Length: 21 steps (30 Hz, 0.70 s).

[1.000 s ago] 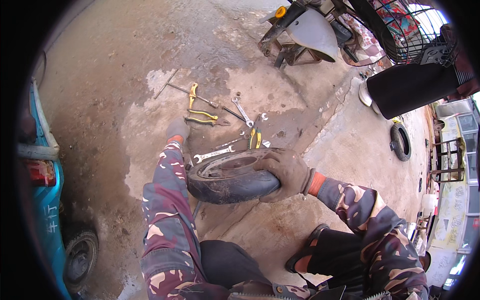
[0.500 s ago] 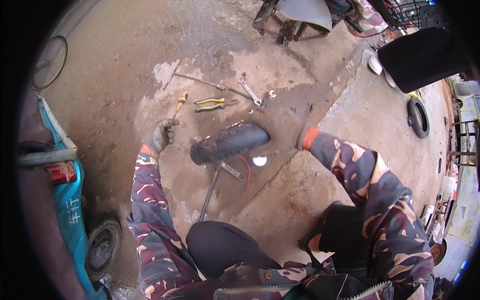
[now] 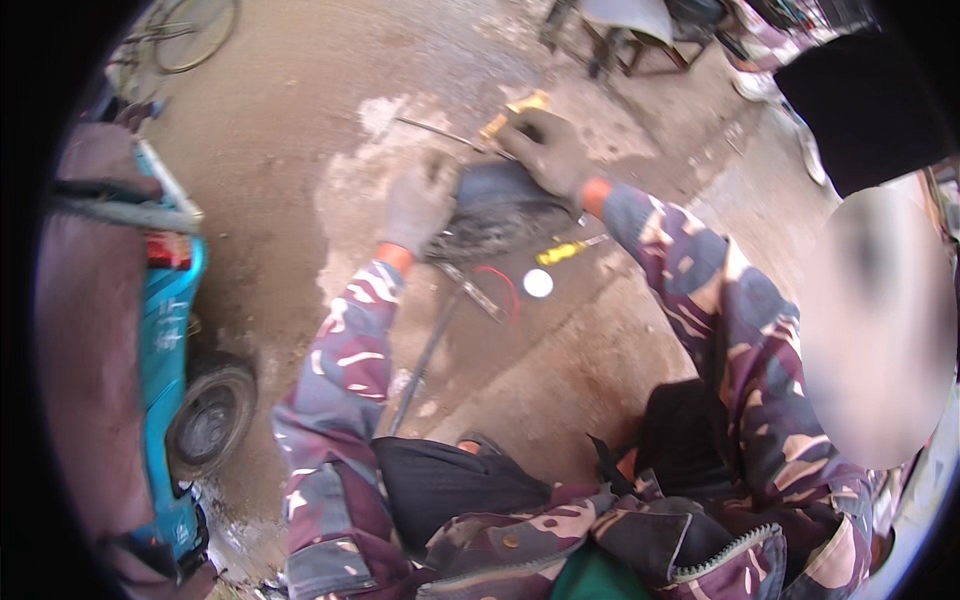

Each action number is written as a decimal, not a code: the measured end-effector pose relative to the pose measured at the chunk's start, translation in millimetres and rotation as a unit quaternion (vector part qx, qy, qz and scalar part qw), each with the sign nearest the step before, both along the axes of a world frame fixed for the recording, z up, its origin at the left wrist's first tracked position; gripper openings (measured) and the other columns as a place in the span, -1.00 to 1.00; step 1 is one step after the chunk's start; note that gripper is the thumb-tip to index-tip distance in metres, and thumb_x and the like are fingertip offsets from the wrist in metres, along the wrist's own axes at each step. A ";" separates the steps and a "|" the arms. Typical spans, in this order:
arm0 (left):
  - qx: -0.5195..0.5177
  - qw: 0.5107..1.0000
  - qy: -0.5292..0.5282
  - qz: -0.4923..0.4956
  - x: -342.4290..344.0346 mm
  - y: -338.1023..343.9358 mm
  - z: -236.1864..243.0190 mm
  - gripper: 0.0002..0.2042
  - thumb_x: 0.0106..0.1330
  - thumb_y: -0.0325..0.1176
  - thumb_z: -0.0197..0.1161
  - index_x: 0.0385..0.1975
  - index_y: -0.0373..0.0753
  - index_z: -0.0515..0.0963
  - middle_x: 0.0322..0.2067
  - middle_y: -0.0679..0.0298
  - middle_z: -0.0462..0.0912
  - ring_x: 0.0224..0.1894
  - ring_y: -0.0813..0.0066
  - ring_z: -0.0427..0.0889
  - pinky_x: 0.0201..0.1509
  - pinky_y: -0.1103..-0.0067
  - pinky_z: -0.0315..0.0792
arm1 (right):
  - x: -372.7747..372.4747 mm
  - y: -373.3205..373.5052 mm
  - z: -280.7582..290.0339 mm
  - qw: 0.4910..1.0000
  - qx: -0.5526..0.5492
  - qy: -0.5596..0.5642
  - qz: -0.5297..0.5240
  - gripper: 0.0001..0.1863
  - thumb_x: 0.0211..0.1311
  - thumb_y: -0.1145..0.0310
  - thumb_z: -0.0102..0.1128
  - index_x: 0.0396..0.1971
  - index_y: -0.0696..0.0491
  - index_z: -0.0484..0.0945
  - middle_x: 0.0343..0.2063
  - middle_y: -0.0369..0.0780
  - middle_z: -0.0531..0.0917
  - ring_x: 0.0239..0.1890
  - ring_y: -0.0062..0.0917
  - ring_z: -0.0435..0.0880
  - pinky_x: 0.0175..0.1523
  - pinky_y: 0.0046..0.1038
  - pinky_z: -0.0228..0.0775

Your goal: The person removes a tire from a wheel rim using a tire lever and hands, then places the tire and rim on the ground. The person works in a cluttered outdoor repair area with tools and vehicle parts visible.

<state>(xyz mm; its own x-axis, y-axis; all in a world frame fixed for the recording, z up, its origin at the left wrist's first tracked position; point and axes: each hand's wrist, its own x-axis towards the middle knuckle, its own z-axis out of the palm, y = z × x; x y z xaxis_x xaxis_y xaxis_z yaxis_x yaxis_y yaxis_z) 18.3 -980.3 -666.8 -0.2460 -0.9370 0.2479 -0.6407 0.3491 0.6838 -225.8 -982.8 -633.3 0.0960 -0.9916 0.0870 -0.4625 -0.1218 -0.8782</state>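
Observation:
The frame is blurred. A black tyred wheel (image 3: 505, 215) is tilted on the stained floor in front of me. My left hand (image 3: 430, 190), gloved, is closed on its left edge. My right hand (image 3: 545, 150), gloved, is closed on its upper right edge. Yellow-handled tools (image 3: 520, 105) and a thin metal rod (image 3: 425, 128) lie just beyond, partly hidden by my right hand. Below the wheel are a yellow screwdriver (image 3: 560, 252), a white round object (image 3: 538, 283), a red loop (image 3: 510, 290), a metal tool (image 3: 478, 297) and a long bar (image 3: 425, 355).
A turquoise vehicle (image 3: 160, 320) with a black wheel (image 3: 210, 420) stands at the left, a bicycle (image 3: 190, 30) beyond it. A grey machine part on a stand (image 3: 620, 20) is at the top. At the right, another person (image 3: 855, 110) in dark trousers stands close, partly blurred.
Both hands have moved farther up the view with the wheel between them. The tool my left hand held is no longer clearly in it. A yellow screwdriver now shows below the wheel.

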 end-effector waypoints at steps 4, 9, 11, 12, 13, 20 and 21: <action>0.010 0.997 -0.057 0.050 0.0 15.0 6.0 -0.65 0.58 -0.07 0.18 0.02 -0.23 0.67 -0.13 -0.21 0.75 -0.05 -0.29 0.73 0.02 0.07 0.61 | -14.1 -3.6 27.8 0.950 -0.243 0.172 0.092 -0.54 0.31 0.04 0.43 0.11 -0.03 0.73 0.18 -0.04 0.70 0.26 -0.07 0.63 0.38 -0.05 0.41; 0.032 0.999 -0.011 0.031 -3.8 19.6 12.7 -0.74 0.52 -0.18 0.23 -0.08 -0.26 0.67 -0.29 -0.09 0.74 -0.19 -0.15 0.75 -0.09 0.16 0.58 | -23.8 -18.3 36.8 0.930 -0.061 0.300 0.204 -0.35 0.28 -0.04 0.42 0.33 -0.11 0.64 0.32 -0.03 0.62 0.37 -0.05 0.58 0.46 -0.10 0.41; 0.050 0.998 0.002 0.039 -3.7 26.8 12.6 -0.76 0.50 -0.21 0.23 -0.11 -0.26 0.68 -0.31 -0.07 0.74 -0.22 -0.10 0.75 -0.12 0.18 0.57 | -24.4 -19.8 31.3 0.926 -0.110 0.294 0.207 -0.40 0.32 -0.02 0.39 0.31 -0.12 0.66 0.27 -0.04 0.64 0.33 -0.06 0.61 0.43 -0.10 0.44; 0.047 0.998 0.005 0.038 -3.6 30.8 12.0 -0.76 0.50 -0.22 0.23 -0.11 -0.26 0.68 -0.31 -0.07 0.74 -0.23 -0.08 0.75 -0.13 0.19 0.57 | -25.2 -19.2 27.3 0.923 -0.126 0.302 0.204 -0.42 0.34 -0.01 0.37 0.31 -0.12 0.66 0.25 -0.04 0.66 0.31 -0.06 0.62 0.41 -0.10 0.45; 0.042 0.998 0.016 0.041 -4.0 34.4 11.1 -0.77 0.49 -0.23 0.23 -0.12 -0.26 0.68 -0.31 -0.06 0.74 -0.24 -0.06 0.75 -0.14 0.20 0.57 | -26.3 -19.3 23.1 0.923 -0.090 0.307 0.213 -0.45 0.33 0.02 0.38 0.27 -0.11 0.67 0.19 -0.04 0.67 0.26 -0.06 0.64 0.37 -0.10 0.47; 0.071 0.993 0.000 0.091 -20.9 31.8 12.3 -0.69 0.51 -0.13 0.24 0.03 -0.19 0.71 -0.16 -0.06 0.79 -0.05 -0.06 0.79 0.04 0.23 0.62 | -72.8 -8.4 28.0 0.914 -0.076 0.351 0.188 -0.61 0.39 0.07 0.33 0.07 -0.01 0.72 -0.06 -0.04 0.71 0.05 -0.06 0.71 0.20 -0.08 0.53; 0.046 0.993 0.003 0.108 -22.1 26.2 14.6 -0.68 0.51 -0.11 0.25 0.05 -0.18 0.71 -0.14 -0.05 0.80 -0.03 -0.05 0.79 0.06 0.23 0.62 | -80.3 -9.4 36.5 0.917 -0.070 0.352 0.174 -0.60 0.41 0.06 0.30 0.08 0.00 0.72 -0.04 -0.03 0.70 0.06 -0.04 0.71 0.21 -0.07 0.53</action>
